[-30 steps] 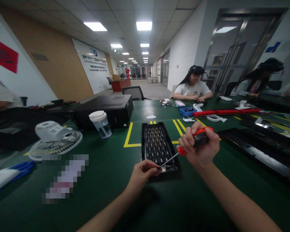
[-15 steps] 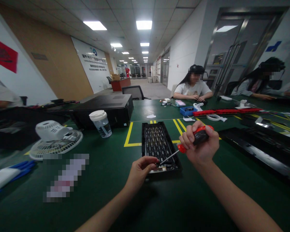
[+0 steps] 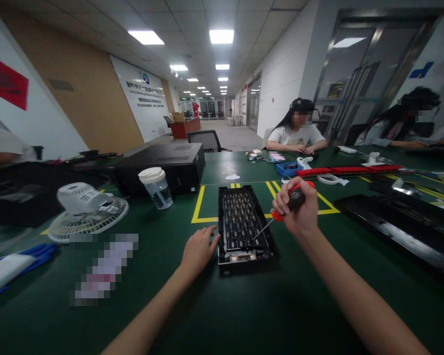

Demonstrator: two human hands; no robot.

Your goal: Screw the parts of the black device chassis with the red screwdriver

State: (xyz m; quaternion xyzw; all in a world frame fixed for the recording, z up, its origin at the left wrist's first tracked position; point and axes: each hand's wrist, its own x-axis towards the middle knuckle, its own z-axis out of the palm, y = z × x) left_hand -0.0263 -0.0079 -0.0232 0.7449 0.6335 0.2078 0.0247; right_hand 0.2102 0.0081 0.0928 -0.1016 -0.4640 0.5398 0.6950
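Note:
My right hand (image 3: 299,207) is wrapped round the red and black handle of a screwdriver (image 3: 294,201). Its metal shaft slants down to the left, with the tip over the lower part of a black plastic panel (image 3: 272,241). That panel lies flat on the green table and has a honeycomb grille (image 3: 239,217) inside its raised rim. A small pale part sits at the panel's near end. Along the panel's left rim, my left hand (image 3: 200,249) rests with fingers extended and apart, fingertips at the edge and nothing visibly held.
To the left are a white fan (image 3: 85,212), a clear cup with a white lid (image 3: 157,190), a black computer case (image 3: 163,167) and blue-white gloves (image 3: 18,266). A long black panel (image 3: 395,231) lies right. Across the table sits a person (image 3: 298,130) behind a blue tray (image 3: 287,169).
My left hand has let go at the panel's near end and moved left to its edge. My right hand, with the screwdriver, has shifted slightly left and up; its tip is farther up the panel.

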